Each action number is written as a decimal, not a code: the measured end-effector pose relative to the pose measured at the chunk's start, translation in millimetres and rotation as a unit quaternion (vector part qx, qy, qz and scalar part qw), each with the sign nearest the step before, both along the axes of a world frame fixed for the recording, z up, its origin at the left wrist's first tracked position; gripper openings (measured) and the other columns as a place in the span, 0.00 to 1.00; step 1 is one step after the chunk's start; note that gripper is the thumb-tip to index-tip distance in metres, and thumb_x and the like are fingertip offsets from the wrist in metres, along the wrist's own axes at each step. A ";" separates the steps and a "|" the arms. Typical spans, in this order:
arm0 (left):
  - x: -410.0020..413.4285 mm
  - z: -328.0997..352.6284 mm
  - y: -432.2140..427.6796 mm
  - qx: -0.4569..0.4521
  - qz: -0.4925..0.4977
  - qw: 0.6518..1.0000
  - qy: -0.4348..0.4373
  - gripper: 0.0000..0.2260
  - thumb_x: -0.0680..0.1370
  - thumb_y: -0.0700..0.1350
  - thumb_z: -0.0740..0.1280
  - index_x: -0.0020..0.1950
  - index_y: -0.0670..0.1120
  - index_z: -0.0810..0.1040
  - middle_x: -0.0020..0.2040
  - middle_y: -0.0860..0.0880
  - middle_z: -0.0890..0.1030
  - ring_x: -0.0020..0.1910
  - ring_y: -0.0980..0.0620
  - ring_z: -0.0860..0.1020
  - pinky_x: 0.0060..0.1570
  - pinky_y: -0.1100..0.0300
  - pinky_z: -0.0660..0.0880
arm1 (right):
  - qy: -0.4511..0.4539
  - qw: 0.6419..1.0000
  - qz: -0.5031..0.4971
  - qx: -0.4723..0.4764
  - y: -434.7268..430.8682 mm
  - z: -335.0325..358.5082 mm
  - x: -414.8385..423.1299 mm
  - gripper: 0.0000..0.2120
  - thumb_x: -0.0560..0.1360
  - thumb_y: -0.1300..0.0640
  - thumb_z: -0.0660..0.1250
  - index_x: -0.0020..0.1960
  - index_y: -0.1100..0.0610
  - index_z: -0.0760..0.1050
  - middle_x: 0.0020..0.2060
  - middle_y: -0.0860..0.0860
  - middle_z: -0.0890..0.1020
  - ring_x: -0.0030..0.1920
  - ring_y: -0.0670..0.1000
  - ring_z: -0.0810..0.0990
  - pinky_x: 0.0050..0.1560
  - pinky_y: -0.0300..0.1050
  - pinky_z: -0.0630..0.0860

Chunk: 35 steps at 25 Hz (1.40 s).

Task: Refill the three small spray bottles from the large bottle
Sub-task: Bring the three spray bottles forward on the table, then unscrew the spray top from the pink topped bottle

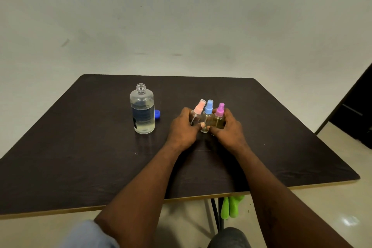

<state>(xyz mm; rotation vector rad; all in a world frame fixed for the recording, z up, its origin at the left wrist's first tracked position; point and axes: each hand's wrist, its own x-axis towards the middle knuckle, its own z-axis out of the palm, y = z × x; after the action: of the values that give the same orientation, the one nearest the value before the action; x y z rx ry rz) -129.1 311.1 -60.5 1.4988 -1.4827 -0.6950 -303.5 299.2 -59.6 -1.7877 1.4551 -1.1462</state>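
Observation:
Three small clear spray bottles stand side by side on the dark table (80, 157): one with a pink cap (199, 106), one with a blue cap (209, 106), one with a purple cap (220, 109). My left hand (184, 127) curls round the pink-capped bottle from the left. From the right, my right hand (228, 127) curls round the purple-capped bottle, so both hands hold the group together. The large clear bottle (142, 109) stands uncapped to the left, about half full of pale liquid. Its blue cap (157, 115) lies just right of it.
The table's near edge runs across the lower part of the view. A green cloth (230, 206) hangs below that edge beside the table leg. A plain wall stands behind, and a dark object is at the far right.

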 end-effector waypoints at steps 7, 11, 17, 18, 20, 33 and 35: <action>5.6 1.1 3.4 -0.016 0.032 0.999 0.038 0.15 0.72 0.48 0.81 0.48 0.53 0.75 0.49 0.56 0.80 0.46 0.58 0.78 0.41 0.63 0.71 | -0.003 0.998 -0.057 -0.006 -1.3 -0.5 -2.5 0.18 0.74 0.63 0.72 0.61 0.49 0.75 0.48 0.44 0.83 0.49 0.44 0.82 0.49 0.39 0.79; 6.7 -1.2 5.6 -0.059 0.061 0.996 0.025 0.15 0.69 0.48 0.83 0.47 0.52 0.78 0.48 0.54 0.77 0.43 0.58 0.76 0.41 0.65 0.70 | -0.005 0.993 -0.114 -0.012 -3.0 -1.5 -1.1 0.21 0.74 0.61 0.72 0.66 0.52 0.74 0.46 0.42 0.80 0.45 0.41 0.80 0.42 0.32 0.71; 5.8 0.4 19.5 -0.046 0.048 0.996 0.064 0.15 0.69 0.47 0.83 0.50 0.54 0.81 0.45 0.54 0.84 0.45 0.53 0.83 0.49 0.53 0.82 | -0.028 0.988 -0.144 -0.058 5.8 3.3 -0.6 0.29 0.74 0.61 0.76 0.72 0.55 0.69 0.61 0.50 0.78 0.58 0.47 0.78 0.60 0.45 0.77; 6.8 0.2 22.7 -0.043 0.053 0.996 0.065 0.15 0.69 0.47 0.83 0.51 0.54 0.81 0.45 0.55 0.84 0.45 0.55 0.83 0.50 0.54 0.82 | -0.050 0.981 -0.172 -0.075 8.9 4.2 -2.1 0.30 0.75 0.60 0.76 0.73 0.57 0.69 0.64 0.53 0.77 0.62 0.50 0.77 0.64 0.49 0.76; 10.0 -0.3 30.2 -0.036 0.055 0.996 0.054 0.16 0.70 0.48 0.83 0.52 0.55 0.80 0.45 0.57 0.84 0.45 0.60 0.82 0.49 0.59 0.81 | -0.085 0.964 -0.225 -0.115 18.4 4.5 -5.6 0.28 0.75 0.57 0.77 0.71 0.59 0.70 0.63 0.56 0.77 0.62 0.54 0.77 0.64 0.54 0.76; 47.7 -3.8 83.0 -0.035 0.015 0.997 -0.064 0.17 0.72 0.49 0.80 0.58 0.56 0.80 0.46 0.58 0.83 0.45 0.62 0.81 0.48 0.60 0.81 | -0.151 0.986 0.020 -0.072 79.0 5.5 85.1 0.14 0.74 0.52 0.78 0.56 0.52 0.80 0.48 0.46 0.85 0.49 0.43 0.84 0.50 0.39 0.82; 47.5 -2.6 87.1 -0.053 0.027 0.993 -0.103 0.17 0.74 0.51 0.78 0.60 0.55 0.79 0.46 0.56 0.84 0.45 0.58 0.82 0.47 0.56 0.81 | -0.163 0.983 0.025 -0.077 74.6 4.3 91.1 0.12 0.73 0.52 0.80 0.53 0.52 0.81 0.46 0.45 0.86 0.50 0.43 0.84 0.51 0.35 0.79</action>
<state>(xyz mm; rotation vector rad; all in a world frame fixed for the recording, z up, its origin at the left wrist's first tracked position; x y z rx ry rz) -81.6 398.3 -63.1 1.5593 -1.5996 -0.4326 -212.4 373.8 -55.3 -1.6306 1.1493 -1.4795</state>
